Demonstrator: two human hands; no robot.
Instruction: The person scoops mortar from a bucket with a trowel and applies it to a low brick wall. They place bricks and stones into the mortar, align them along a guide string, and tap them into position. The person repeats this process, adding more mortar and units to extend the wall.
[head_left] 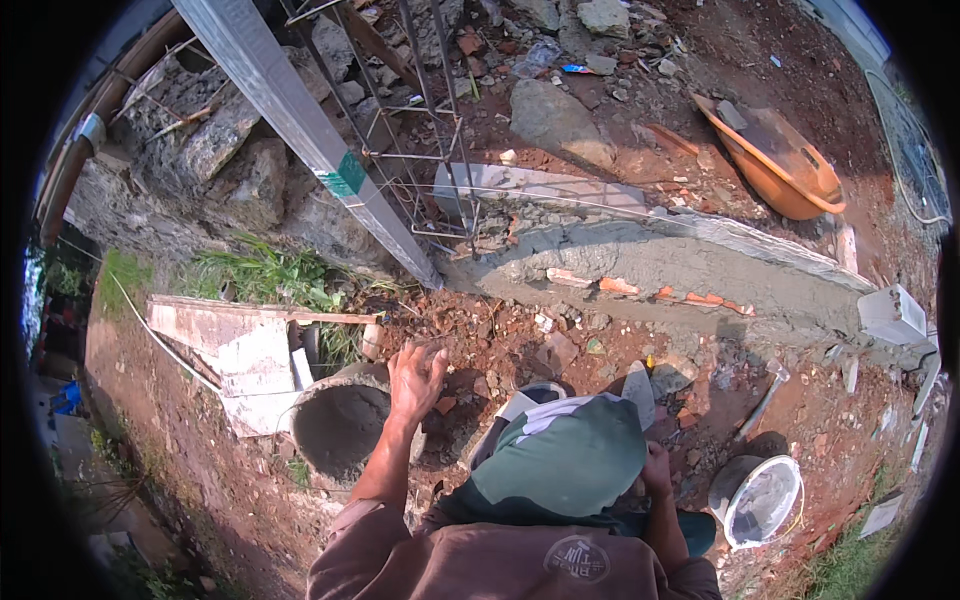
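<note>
My left hand [418, 378] is raised beside the rim of a round mortar tub [342, 425], its fingers loosely bent and nothing seen in them. At my right knee, my right hand [656, 470] is closed, partly hidden by the green trouser leg. A grey trowel blade [639, 393] points away from that hand; its handle is mostly hidden. Ahead runs a low wall band of wet grey mortar [690, 262], with orange brick pieces [620, 287] showing along its near face.
A white bucket [762, 500] stands at right, near a hammer [768, 395]. An orange wheelbarrow tray [775, 160] lies beyond the wall. A metal post [300, 120] and a rebar cage [425, 130] rise ahead. Pale boards [250, 360] lie left of the tub.
</note>
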